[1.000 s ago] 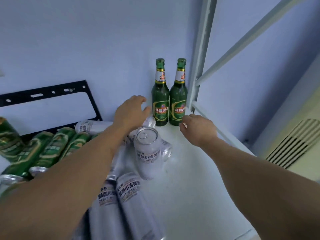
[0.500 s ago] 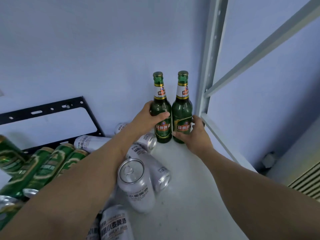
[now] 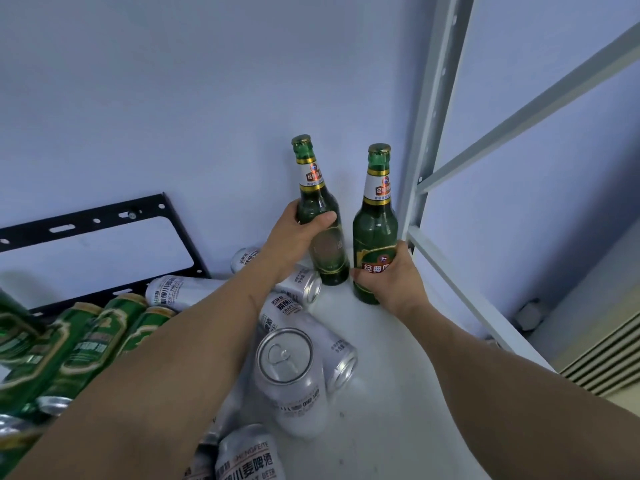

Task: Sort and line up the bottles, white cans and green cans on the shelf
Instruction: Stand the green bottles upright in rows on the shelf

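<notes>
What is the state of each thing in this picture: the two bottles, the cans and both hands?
Left bottle: capped, tilted, gripped by left hand.
Right bottle: capped, upright on the shelf, held low by right hand.
Upright white can: standing, unopened.
Other white cans: lying on their sides.
Green cans: lying on their sides, close together.

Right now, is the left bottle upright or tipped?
Tipped. The left bottle leans with its neck to the left, gripped by the left hand; the right bottle stands upright.
</notes>
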A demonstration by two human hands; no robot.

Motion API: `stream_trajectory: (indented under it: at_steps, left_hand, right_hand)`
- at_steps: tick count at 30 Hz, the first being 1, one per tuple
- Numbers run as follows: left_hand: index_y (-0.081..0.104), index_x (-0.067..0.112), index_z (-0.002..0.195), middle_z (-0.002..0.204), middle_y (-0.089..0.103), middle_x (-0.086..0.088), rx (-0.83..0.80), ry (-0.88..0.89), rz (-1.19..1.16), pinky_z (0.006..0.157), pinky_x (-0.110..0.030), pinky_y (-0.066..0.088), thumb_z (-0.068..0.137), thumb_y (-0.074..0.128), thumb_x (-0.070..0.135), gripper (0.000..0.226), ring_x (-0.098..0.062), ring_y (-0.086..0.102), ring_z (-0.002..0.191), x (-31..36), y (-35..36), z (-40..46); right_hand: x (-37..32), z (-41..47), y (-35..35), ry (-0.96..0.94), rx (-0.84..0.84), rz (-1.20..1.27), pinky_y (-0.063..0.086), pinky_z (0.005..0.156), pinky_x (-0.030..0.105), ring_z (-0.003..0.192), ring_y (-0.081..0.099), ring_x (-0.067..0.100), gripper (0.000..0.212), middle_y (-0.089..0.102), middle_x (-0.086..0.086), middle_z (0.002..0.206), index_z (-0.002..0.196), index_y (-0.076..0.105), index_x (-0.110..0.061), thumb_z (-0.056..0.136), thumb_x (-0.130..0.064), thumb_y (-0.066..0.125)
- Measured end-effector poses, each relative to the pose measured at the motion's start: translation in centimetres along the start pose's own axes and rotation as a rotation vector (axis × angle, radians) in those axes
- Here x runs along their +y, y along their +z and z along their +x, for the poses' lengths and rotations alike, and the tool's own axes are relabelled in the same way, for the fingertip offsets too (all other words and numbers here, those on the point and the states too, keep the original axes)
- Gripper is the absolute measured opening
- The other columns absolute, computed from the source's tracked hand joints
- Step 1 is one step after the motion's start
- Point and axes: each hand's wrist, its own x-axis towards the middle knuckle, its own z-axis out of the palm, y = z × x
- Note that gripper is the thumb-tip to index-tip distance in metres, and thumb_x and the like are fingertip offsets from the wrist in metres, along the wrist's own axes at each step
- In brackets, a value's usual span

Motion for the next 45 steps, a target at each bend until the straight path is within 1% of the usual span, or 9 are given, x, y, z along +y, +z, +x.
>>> stream_trajectory:
  at_steps: [3, 7, 14, 25, 31, 35, 39, 43, 45]
  left_hand:
    - [0.056, 0.020, 0.124, 0.117, 0.069, -0.003, 0.021, 0.019, -0.062, 0.100, -0.048, 0.050, 0.070, 0.082, 0.044, 0.064, -0.022, 0.067, 0.109, 0.7, -0.1, -0.2]
    - [0.055, 0.015, 0.124, 0.113, 0.070, -0.006, 0.042, 0.083, -0.113, 0.090, -0.039, 0.054, 0.084, 0.075, 0.030, 0.047, -0.020, 0.070, 0.100, 3.9, 0.2, -0.7]
    - [0.051, 0.023, 0.123, 0.111, 0.067, -0.002, 0.150, 0.157, -0.129, 0.083, -0.036, 0.057, 0.087, 0.070, 0.037, 0.043, -0.020, 0.068, 0.097, 8.3, -0.2, -4.8]
    - [0.052, 0.021, 0.119, 0.101, 0.066, -0.003, 0.477, 0.214, -0.169, 0.066, -0.031, 0.057, 0.084, 0.070, 0.037, 0.043, -0.017, 0.068, 0.080, 12.1, -3.2, -19.3]
    - [0.051, 0.022, 0.117, 0.105, 0.065, -0.003, 0.616, 0.237, -0.155, 0.075, -0.036, 0.058, 0.084, 0.070, 0.035, 0.041, -0.019, 0.068, 0.085, 13.4, -5.2, -28.5]
    - [0.051, 0.021, 0.121, 0.103, 0.065, -0.003, 0.640, 0.216, -0.134, 0.072, -0.035, 0.057, 0.085, 0.069, 0.035, 0.043, -0.019, 0.067, 0.085, 12.7, -5.8, -34.0]
    - [0.052, 0.021, 0.121, 0.101, 0.067, -0.006, 0.641, 0.169, -0.143, 0.067, -0.036, 0.059, 0.083, 0.071, 0.037, 0.046, -0.023, 0.069, 0.082, 11.2, -6.3, -39.1]
    - [0.052, 0.028, 0.105, 0.100, 0.068, -0.008, 0.669, 0.163, -0.155, 0.071, -0.039, 0.061, 0.085, 0.069, 0.033, 0.027, -0.024, 0.071, 0.080, 10.1, -7.9, -43.7]
    - [0.051, 0.027, 0.109, 0.100, 0.069, -0.007, 0.706, 0.153, -0.157, 0.068, -0.036, 0.061, 0.086, 0.068, 0.034, 0.029, -0.023, 0.072, 0.077, 9.8, -9.4, -46.0]
  right_hand:
    - [0.0, -1.9, -0.2, 0.014, 0.014, -0.015, 0.041, 0.070, 0.016, 0.090, 0.057, 0.009, 0.068, 0.057, -0.012, 0.097, 0.117, 0.040, -0.030, 0.068, -0.030, 0.087]
    - [-0.3, -4.9, -0.8, 0.042, 0.040, -0.024, 0.045, 0.073, 0.021, 0.090, 0.057, 0.010, 0.074, 0.056, -0.007, 0.104, 0.126, 0.038, -0.026, 0.070, -0.033, 0.086]
    - [-2.4, -9.8, -2.5, -0.017, 0.041, -0.024, 0.048, 0.073, 0.022, 0.093, 0.059, 0.013, 0.069, 0.056, -0.005, 0.107, 0.120, 0.036, -0.031, 0.071, -0.034, 0.084]
    - [-4.1, -21.6, -6.7, -0.124, -0.025, 0.062, 0.043, 0.060, 0.016, 0.079, 0.059, 0.006, 0.060, 0.057, -0.013, 0.093, 0.112, 0.040, -0.029, 0.071, -0.031, 0.084]
    - [-4.6, -28.1, -7.6, -0.166, -0.101, 0.058, 0.047, 0.069, 0.021, 0.084, 0.059, 0.007, 0.062, 0.057, -0.010, 0.096, 0.114, 0.040, -0.029, 0.070, -0.032, 0.084]
    - [-5.9, -31.8, -6.5, -0.186, -0.142, 0.101, 0.047, 0.063, 0.020, 0.081, 0.061, 0.005, 0.057, 0.060, -0.009, 0.092, 0.110, 0.044, -0.027, 0.069, -0.030, 0.084]
    - [-7.4, -35.9, -3.5, -0.223, -0.205, 0.120, 0.053, 0.071, 0.026, 0.080, 0.064, 0.008, 0.056, 0.062, -0.009, 0.090, 0.107, 0.045, -0.028, 0.068, -0.032, 0.084]
    - [-8.4, -40.7, -0.1, -0.257, -0.296, 0.141, 0.049, 0.067, 0.021, 0.078, 0.062, 0.004, 0.053, 0.062, -0.011, 0.088, 0.105, 0.045, -0.029, 0.069, -0.027, 0.084]
    - [-8.6, -43.3, 1.6, -0.264, -0.332, 0.144, 0.048, 0.064, 0.019, 0.079, 0.063, 0.008, 0.053, 0.062, -0.011, 0.088, 0.106, 0.046, -0.028, 0.069, -0.026, 0.084]
